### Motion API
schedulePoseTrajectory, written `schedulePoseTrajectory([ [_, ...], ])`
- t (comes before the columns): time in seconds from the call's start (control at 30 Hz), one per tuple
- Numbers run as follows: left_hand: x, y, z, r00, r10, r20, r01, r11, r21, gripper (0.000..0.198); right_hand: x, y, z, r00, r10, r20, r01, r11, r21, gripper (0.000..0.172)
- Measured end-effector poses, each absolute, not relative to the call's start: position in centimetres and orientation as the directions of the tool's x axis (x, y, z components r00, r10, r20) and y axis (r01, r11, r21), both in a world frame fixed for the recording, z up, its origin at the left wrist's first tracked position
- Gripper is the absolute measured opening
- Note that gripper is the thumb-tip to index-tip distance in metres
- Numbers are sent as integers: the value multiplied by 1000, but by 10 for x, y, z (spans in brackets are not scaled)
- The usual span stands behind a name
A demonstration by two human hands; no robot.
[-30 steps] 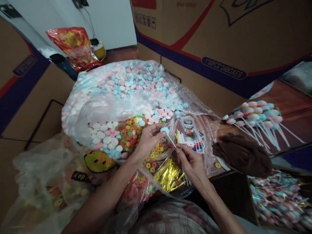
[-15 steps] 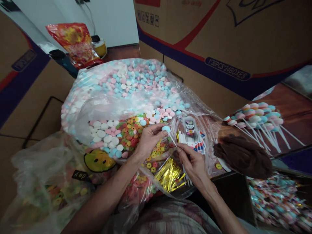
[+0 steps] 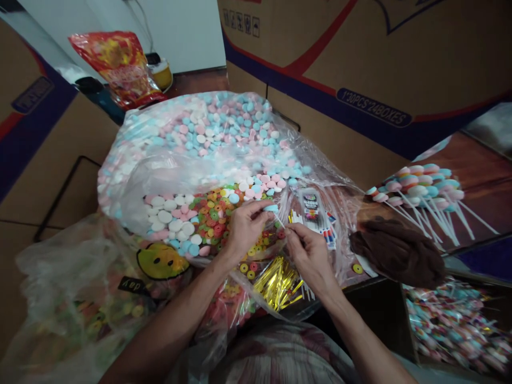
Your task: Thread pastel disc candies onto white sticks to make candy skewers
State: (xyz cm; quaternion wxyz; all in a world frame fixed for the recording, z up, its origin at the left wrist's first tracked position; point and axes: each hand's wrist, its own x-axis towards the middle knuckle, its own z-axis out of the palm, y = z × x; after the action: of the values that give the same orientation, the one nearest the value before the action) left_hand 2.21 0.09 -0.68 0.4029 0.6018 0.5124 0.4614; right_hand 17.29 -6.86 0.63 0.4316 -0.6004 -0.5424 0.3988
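Between the thumb and fingers of my left hand (image 3: pixel 247 226) is a light-blue marshmallow (image 3: pixel 271 208). My right hand (image 3: pixel 310 255) pinches a thin white stick (image 3: pixel 280 221), whose far end meets the marshmallow; how deep it goes in, I cannot tell. Under and beside my left hand lie gummy rings (image 3: pixel 214 220) in red, orange, yellow and green. Loose white, pink and blue marshmallows (image 3: pixel 166 216) spread to their left. Gold twist ties (image 3: pixel 277 285) lie below my hands. Beyond my right hand is a small clear pack (image 3: pixel 311 205) with a dark label, near more white sticks.
A large clear bag of marshmallows (image 3: pixel 208 125) fills the back. At right are assembled candy skewers (image 3: pixel 428 184), a brown cloth (image 3: pixel 396 250) and a box of wrapped candy (image 3: pixel 452 325). Big cartons (image 3: pixel 360 64) stand behind. A smiley-printed bag (image 3: pixel 162 262) lies left.
My right hand has shifted slightly left and up with the stick, closer to my left hand. The blue marshmallow has turned more edge-on. The whole view has shifted slightly.
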Motion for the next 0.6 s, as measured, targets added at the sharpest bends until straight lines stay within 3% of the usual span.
schedulePoseTrajectory([
  [0.23,28,-8,-1,54,993,105,261,-116,958,28,161,-60,3,133,991,22,291,-18,-956,24],
  [0.43,33,-12,7,273,957,103,241,-171,955,31,179,-57,0,154,987,47,312,-3,-950,24],
  [0.6,28,-12,9,354,931,92,492,-269,828,26,206,-67,-7,214,976,29,359,-51,-932,25],
])
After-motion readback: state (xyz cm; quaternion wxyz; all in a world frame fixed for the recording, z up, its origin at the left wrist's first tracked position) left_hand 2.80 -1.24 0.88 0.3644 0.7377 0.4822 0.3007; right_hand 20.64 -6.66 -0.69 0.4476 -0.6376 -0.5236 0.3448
